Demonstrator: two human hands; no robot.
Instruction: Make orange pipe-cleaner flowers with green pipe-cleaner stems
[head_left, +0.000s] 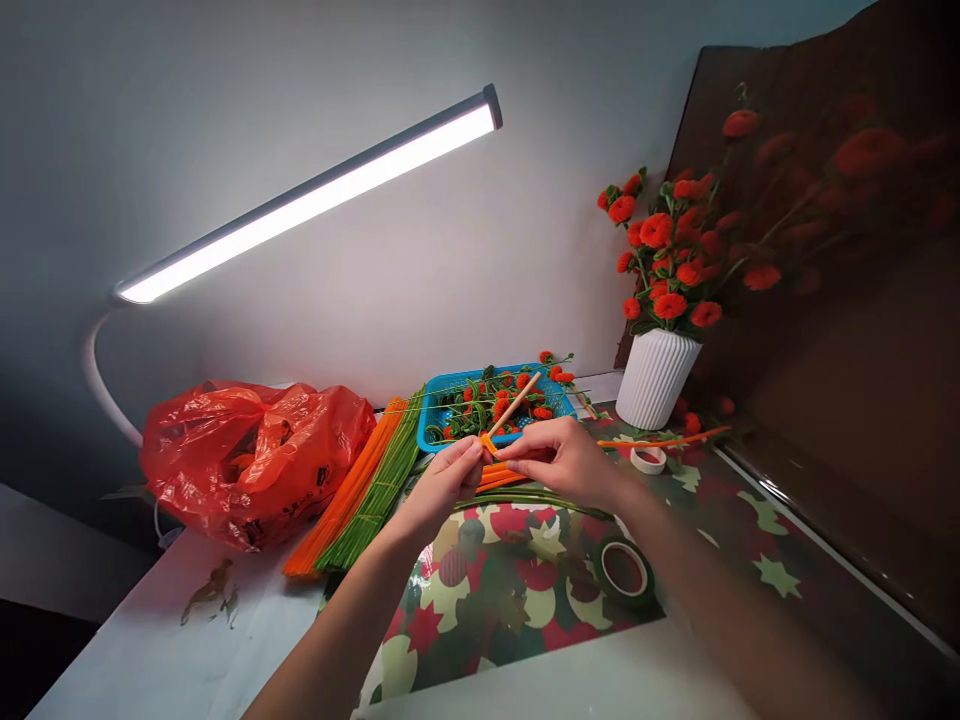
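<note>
My left hand (448, 477) pinches the lower end of a thin wooden stick (517, 401), which tilts up to the right. Around the stick's base runs an orange pipe cleaner (664, 441), its long tail showing beyond my right wrist. The fingers of my right hand (564, 460) are closed on that pipe cleaner, just right of the stick. Under and behind both hands lie loose orange pipe cleaners (504, 478) and green ones (525, 495). A blue basket (422, 420) holding small orange-red flowers with green stems stands just behind.
Bundles of orange (341, 490) and green pipe cleaners (379, 500) lie left, beside a red plastic bag (247, 460). Green tape (649, 580) and white tape (648, 459) lie right. A white vase (658, 380) of flowers stands back right. A lit lamp (315, 205) hangs above.
</note>
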